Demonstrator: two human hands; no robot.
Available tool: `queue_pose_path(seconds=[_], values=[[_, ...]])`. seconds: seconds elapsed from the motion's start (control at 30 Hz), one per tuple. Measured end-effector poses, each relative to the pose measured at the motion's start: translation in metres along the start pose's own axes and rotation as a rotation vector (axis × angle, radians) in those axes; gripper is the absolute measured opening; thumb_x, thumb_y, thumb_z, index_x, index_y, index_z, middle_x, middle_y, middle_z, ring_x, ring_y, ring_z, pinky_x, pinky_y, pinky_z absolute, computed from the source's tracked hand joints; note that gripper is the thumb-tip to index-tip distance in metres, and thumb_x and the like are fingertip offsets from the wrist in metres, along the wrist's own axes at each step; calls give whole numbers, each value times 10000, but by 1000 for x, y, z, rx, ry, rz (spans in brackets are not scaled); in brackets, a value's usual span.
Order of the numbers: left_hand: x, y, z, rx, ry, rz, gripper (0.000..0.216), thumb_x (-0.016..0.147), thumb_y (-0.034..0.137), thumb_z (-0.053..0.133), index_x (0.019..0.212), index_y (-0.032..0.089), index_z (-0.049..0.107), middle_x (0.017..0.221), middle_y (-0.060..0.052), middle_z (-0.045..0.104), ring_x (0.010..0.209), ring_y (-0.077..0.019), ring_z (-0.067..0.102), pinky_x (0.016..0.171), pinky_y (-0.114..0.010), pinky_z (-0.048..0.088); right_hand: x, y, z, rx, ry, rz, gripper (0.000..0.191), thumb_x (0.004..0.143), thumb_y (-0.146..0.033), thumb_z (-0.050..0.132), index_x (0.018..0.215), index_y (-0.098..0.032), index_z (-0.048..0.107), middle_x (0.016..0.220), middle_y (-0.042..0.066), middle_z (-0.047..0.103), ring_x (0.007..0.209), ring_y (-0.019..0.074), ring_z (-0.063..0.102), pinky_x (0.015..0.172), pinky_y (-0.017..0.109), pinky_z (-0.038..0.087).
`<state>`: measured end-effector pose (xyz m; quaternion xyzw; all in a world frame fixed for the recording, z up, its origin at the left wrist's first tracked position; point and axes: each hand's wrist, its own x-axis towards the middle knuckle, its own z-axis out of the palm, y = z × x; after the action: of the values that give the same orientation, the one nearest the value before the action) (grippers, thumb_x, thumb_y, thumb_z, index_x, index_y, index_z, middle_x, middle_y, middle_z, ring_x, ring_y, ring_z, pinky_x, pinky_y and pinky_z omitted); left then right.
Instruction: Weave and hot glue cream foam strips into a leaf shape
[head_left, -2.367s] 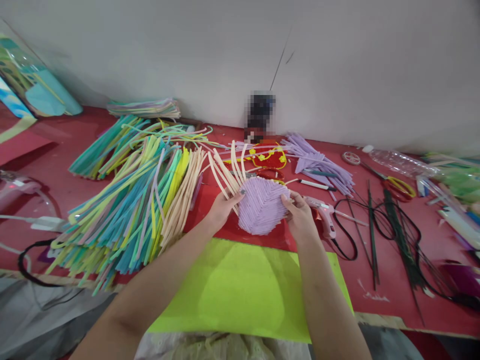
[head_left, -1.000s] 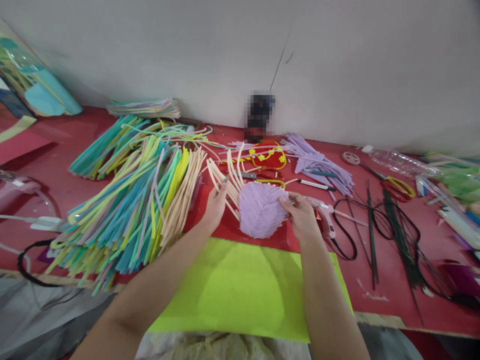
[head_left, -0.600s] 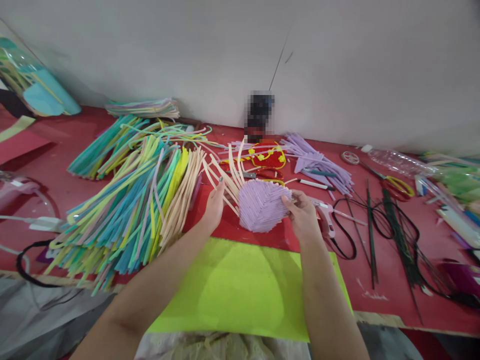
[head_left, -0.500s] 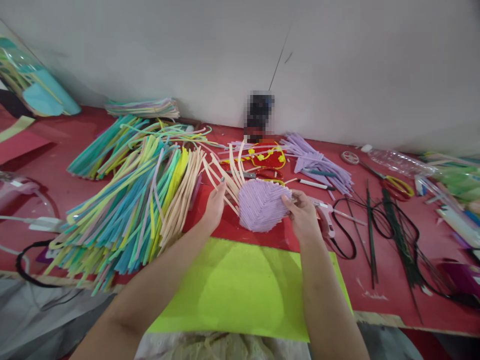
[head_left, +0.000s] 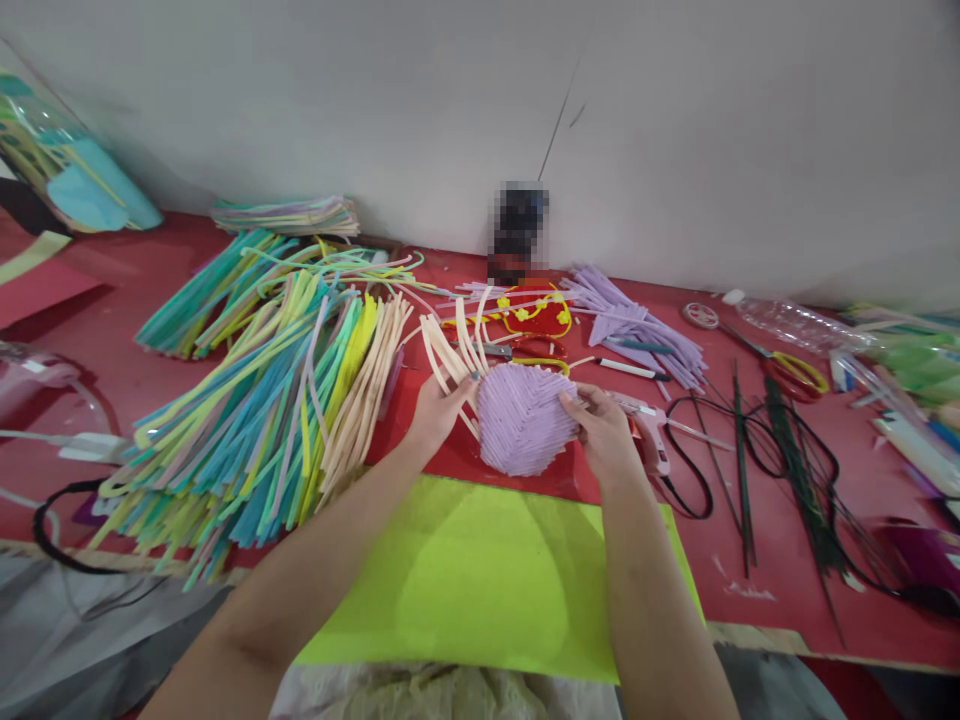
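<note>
A lilac pipe-cleaner panel (head_left: 523, 418), rounded and laid in a herringbone pattern, is held up between my hands over the red table. Cream pipe cleaners (head_left: 441, 352) fan out from its upper left side. My right hand (head_left: 606, 428) pinches the panel's right edge between thumb and fingers. At the left edge, my left hand (head_left: 439, 415) has its fingers closed where the cream stems meet the panel; its exact grip is partly hidden. Just behind the panel lie red-handled scissors (head_left: 536, 348). A pink glue gun (head_left: 655, 440) rests right of my right hand.
Left is a large heap of coloured pipe cleaners (head_left: 255, 410). Loose lilac pipe cleaners (head_left: 637, 330) and a marker (head_left: 631, 370) lie behind. A lime-green sheet (head_left: 480, 580) covers the front edge. Yellow-handled scissors (head_left: 799, 375), dark wires (head_left: 806, 480) and a plastic bottle (head_left: 799, 325) are right.
My left hand has moved right, from among the cream stems to the panel's left edge, and its fingers have closed. The panel has dipped slightly; my right hand keeps its hold.
</note>
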<state>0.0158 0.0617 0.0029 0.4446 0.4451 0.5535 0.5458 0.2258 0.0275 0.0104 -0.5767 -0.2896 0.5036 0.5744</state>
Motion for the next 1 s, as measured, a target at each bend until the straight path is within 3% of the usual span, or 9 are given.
queue_pose_path(seconds=[0.27, 0.47, 0.67, 1.0], values=[[-1, 3, 2, -10, -2, 0, 295, 701, 367, 712, 933, 185, 719, 1064, -74, 729, 1105, -267, 629, 994, -436, 456, 1, 1, -2, -34, -26, 7, 406, 481, -414, 864, 786, -235, 665, 678, -37, 662, 559, 123, 543, 535, 267, 426], [-1, 2, 1, -42, 4, -23, 303, 683, 357, 720, 935, 188, 718, 1012, -59, 742, 1047, -261, 655, 942, -425, 495, -1, -1, -5, -67, -89, -10, 341, 565, -428, 832, 811, -253, 673, 744, -31, 683, 619, 135, 580, 560, 263, 428], [1, 1, 2, -55, 2, -37, 260, 658, 343, 727, 861, 181, 715, 977, -64, 743, 1033, -262, 659, 945, -424, 492, -2, -1, -5, -65, -105, 11, 337, 558, -424, 837, 805, -234, 709, 756, -19, 698, 644, 133, 585, 598, 263, 440], [-2, -1, 0, -21, -127, -50, 375, 641, 328, 763, 976, 187, 669, 1043, -69, 725, 997, -237, 663, 922, -399, 505, 1, 1, -7, -83, -32, -74, 333, 538, -445, 839, 763, -245, 698, 734, -23, 691, 659, 147, 590, 630, 288, 449]])
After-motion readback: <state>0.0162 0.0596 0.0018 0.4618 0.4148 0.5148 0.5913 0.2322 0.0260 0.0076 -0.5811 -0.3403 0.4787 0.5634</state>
